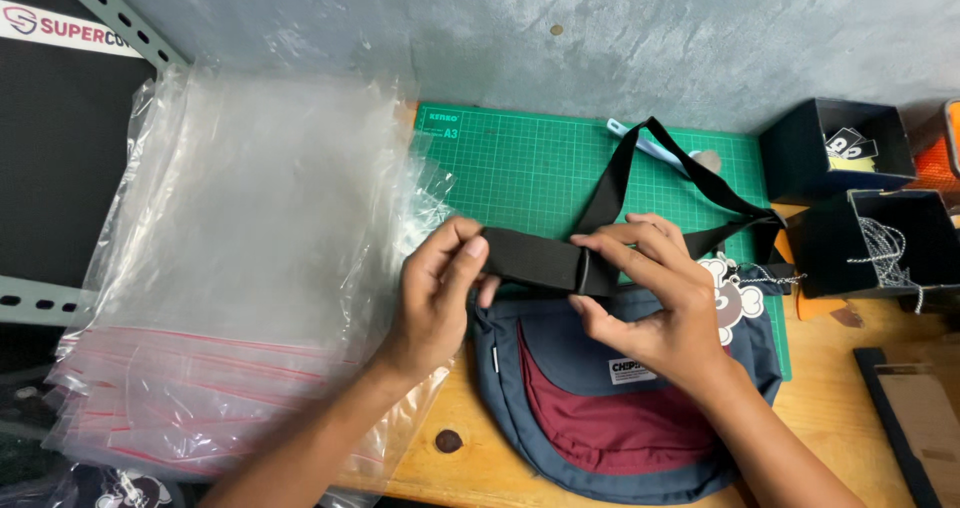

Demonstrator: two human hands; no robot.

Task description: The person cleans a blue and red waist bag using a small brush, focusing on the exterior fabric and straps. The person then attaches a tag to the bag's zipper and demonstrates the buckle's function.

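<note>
From my remote seat, I see the left hand (435, 293) pinching one end of a folded black strap (535, 260), thumb on top and fingers curled beneath. The right hand (655, 303) closes on the strap's other end at its buckle, fingers bent over it. The strap is held just above a blue and maroon waist bag (600, 418), which lies on the wooden table (830, 408) partly over a green cutting mat (520, 168). The strap's loose loop trails toward dark open boxes (860, 198) at right. A stack of clear zip bags (230, 268) sits just left of the left hand.
</note>
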